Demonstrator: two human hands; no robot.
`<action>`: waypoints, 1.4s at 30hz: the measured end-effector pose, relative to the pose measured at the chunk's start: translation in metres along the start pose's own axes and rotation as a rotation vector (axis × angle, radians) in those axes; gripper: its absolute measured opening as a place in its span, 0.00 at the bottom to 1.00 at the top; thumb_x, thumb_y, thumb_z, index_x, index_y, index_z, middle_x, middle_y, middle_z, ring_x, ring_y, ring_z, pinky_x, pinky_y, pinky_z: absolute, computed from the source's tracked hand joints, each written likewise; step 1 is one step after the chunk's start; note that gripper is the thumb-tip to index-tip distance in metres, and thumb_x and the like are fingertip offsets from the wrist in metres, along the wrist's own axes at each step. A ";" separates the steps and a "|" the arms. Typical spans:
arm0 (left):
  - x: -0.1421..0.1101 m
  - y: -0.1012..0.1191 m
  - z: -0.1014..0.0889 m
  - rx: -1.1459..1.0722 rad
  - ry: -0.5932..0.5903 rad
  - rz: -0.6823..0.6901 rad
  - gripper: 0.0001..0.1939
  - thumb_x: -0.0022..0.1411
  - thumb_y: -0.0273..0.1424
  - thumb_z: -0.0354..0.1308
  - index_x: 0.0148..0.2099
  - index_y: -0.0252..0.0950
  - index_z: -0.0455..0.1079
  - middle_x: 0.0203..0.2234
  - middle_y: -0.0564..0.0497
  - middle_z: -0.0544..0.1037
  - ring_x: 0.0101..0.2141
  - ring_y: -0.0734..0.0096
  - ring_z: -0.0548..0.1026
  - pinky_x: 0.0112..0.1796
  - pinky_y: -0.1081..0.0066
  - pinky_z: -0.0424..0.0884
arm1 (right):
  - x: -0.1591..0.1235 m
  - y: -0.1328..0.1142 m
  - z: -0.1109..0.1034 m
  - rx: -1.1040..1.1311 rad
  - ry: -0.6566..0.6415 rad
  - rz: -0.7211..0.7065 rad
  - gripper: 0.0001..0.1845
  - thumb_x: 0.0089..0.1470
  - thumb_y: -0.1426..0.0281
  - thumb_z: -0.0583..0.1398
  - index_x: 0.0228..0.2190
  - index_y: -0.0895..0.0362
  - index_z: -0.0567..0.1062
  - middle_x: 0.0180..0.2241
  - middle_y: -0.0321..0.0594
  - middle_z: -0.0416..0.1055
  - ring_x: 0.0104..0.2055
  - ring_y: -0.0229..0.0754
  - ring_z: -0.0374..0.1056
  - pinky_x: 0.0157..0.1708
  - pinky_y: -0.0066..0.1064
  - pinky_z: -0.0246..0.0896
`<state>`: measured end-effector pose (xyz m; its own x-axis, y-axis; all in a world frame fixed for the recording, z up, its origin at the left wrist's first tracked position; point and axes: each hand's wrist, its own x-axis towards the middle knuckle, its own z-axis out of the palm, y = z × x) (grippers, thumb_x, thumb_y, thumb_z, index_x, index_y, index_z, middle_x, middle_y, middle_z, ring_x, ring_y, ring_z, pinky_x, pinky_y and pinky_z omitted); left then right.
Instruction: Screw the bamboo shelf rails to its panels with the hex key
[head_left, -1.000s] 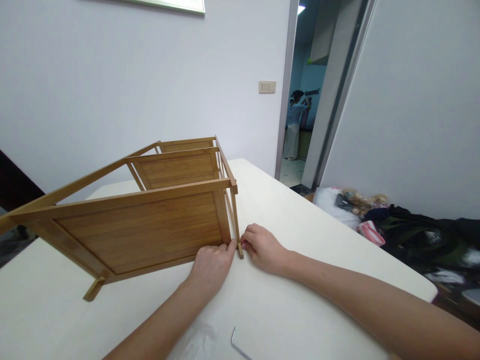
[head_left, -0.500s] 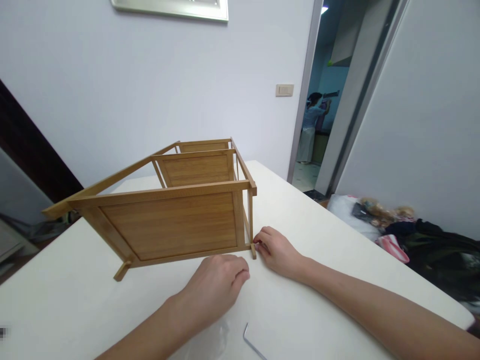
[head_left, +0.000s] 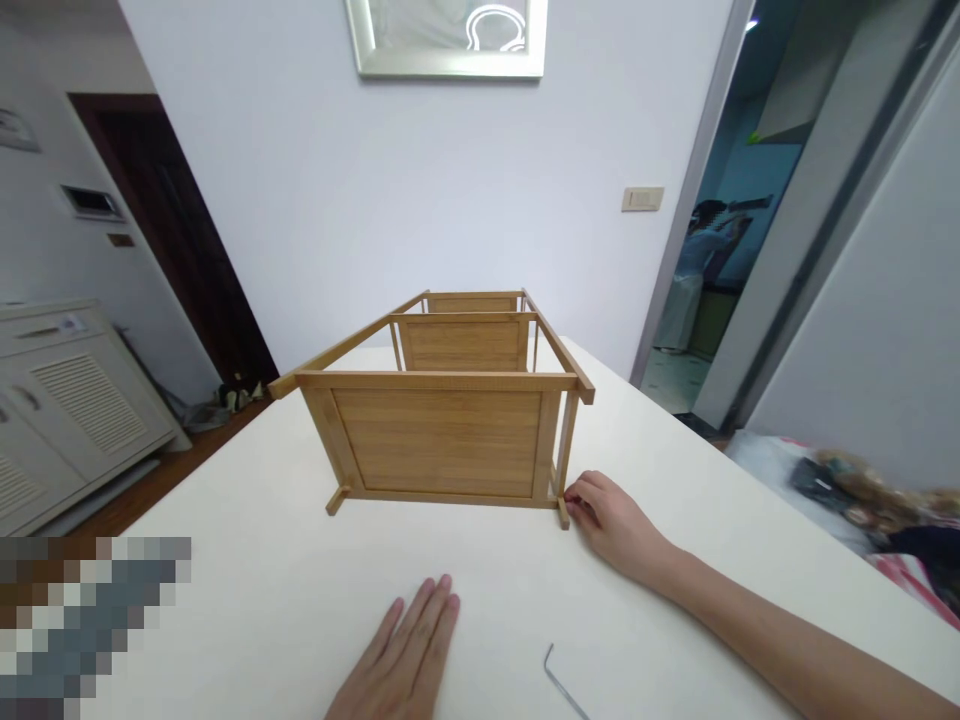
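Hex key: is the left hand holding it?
No, the hex key lies on the white table, apart from the left hand, which is open, palm down.

Even light brightens the table [head_left: 247, 590], while the doorway [head_left: 724, 240] is dim, lower left pixelated.

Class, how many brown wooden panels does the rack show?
3: the front brown rectangular wooden panel, the middle panel behind it, and the far panel, partly hidden. Others may be hidden.
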<state>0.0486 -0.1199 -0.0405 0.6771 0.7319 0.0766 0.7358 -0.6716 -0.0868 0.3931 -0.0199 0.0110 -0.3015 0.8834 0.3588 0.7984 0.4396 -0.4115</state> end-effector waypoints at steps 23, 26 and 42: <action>-0.032 -0.195 -0.002 -0.001 0.074 -0.659 0.43 0.65 0.56 0.38 0.71 0.32 0.41 0.69 0.42 0.44 0.68 0.51 0.42 0.63 0.46 0.41 | 0.004 0.002 0.000 0.025 -0.031 -0.010 0.12 0.59 0.69 0.50 0.31 0.55 0.73 0.33 0.44 0.70 0.36 0.46 0.69 0.38 0.38 0.67; -0.032 -0.193 -0.001 0.073 0.166 -0.629 0.43 0.65 0.55 0.40 0.71 0.32 0.40 0.69 0.42 0.42 0.68 0.51 0.42 0.64 0.46 0.41 | 0.004 0.002 -0.002 0.059 -0.040 0.030 0.12 0.59 0.68 0.51 0.32 0.55 0.74 0.34 0.44 0.71 0.36 0.46 0.69 0.39 0.39 0.67; -0.035 -0.212 0.017 -0.126 0.199 -0.661 0.30 0.69 0.38 0.35 0.66 0.30 0.57 0.65 0.42 0.59 0.65 0.58 0.55 0.64 0.48 0.46 | 0.001 -0.002 -0.016 -0.002 0.126 -0.025 0.11 0.59 0.69 0.52 0.34 0.55 0.74 0.35 0.44 0.73 0.36 0.45 0.71 0.37 0.38 0.70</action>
<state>-0.1314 -0.0018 -0.0422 0.0676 0.9644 0.2556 0.9817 -0.1099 0.1552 0.3993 -0.0223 0.0254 -0.2540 0.8446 0.4714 0.7924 0.4612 -0.3993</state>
